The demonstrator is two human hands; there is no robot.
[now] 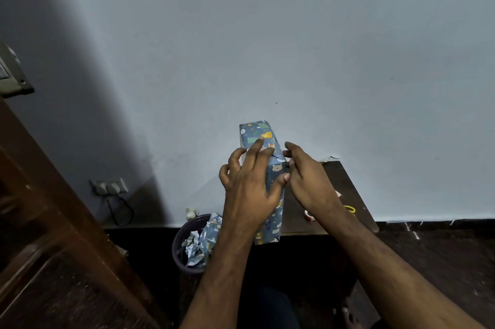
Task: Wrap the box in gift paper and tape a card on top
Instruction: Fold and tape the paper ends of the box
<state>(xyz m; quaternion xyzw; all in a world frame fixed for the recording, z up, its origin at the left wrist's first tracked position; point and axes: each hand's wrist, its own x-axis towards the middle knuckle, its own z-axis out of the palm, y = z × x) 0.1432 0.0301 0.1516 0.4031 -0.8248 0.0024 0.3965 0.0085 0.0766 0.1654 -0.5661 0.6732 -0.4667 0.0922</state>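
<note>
both hands [270, 181] flank the upright wrapped box [258, 134], fingers spread.

My left hand [247, 189] is covering much of the blue animal-print wrapped box [276, 168], and both hands are hiding its base. I am failing to read the small red-and-white object [310, 215] on the dark wooden table [345, 184]: too tiny.

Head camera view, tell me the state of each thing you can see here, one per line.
Blue animal-print wrapped box: held up on end, paper fully covering it.
Left hand: fingers spread over the box.
Right hand: fingertips pinching the box's right edge.
Round dark waste bin: holding crumpled gift paper scraps.
Small tape roll: lying on the dark wooden table.
</note>
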